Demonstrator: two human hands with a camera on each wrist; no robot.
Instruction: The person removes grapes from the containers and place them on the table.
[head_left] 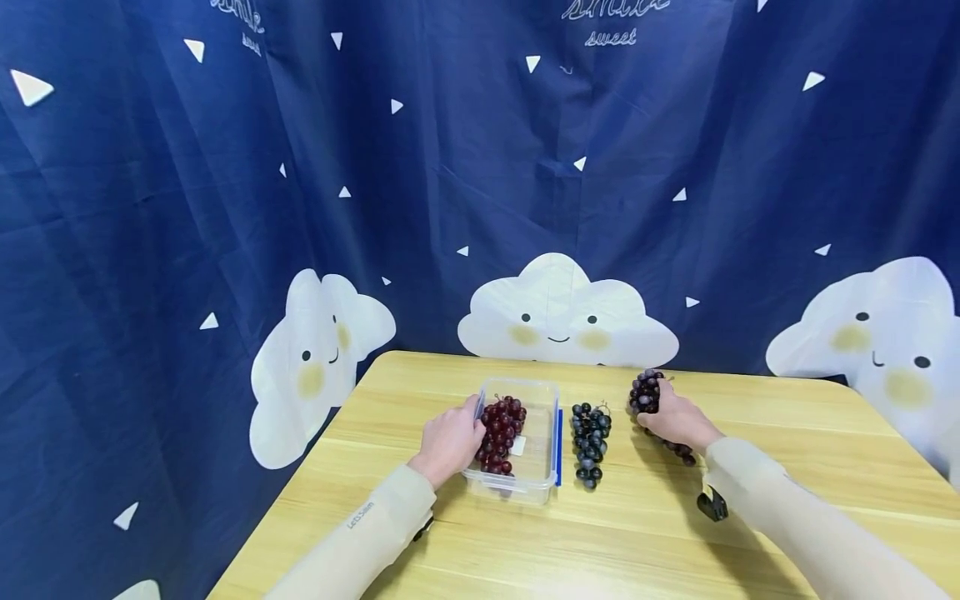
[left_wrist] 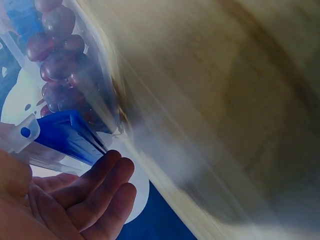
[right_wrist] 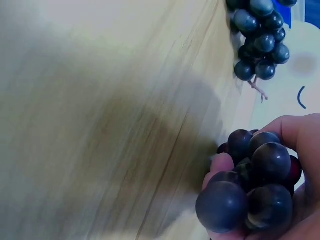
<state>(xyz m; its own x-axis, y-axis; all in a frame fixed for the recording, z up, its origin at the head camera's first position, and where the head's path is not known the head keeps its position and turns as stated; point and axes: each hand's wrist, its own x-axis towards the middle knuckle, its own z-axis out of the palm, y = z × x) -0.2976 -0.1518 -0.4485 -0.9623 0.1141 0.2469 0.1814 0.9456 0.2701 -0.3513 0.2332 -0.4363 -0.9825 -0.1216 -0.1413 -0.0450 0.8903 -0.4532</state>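
My left hand (head_left: 447, 440) grips the left wall of a clear plastic container (head_left: 536, 477), by a blue latch (left_wrist: 67, 134). In the left wrist view its fingers lie along the outside of that latch. A bunch of red grapes (head_left: 501, 433) lies inside the container, on its left side. My right hand (head_left: 678, 417) holds a bunch of dark purple grapes (right_wrist: 270, 162), the fingers curled round it. Dark grapes (head_left: 678, 451) also show below that hand; whether they belong to the same bunch I cannot tell. Between container and right hand lies a bunch of black grapes (head_left: 590, 446).
Everything stands on a light wooden table (head_left: 487, 554). Another blue latch (head_left: 559, 447) runs along the container's right side. Behind the table hangs a dark blue curtain (head_left: 480, 167) printed with white clouds and triangles.
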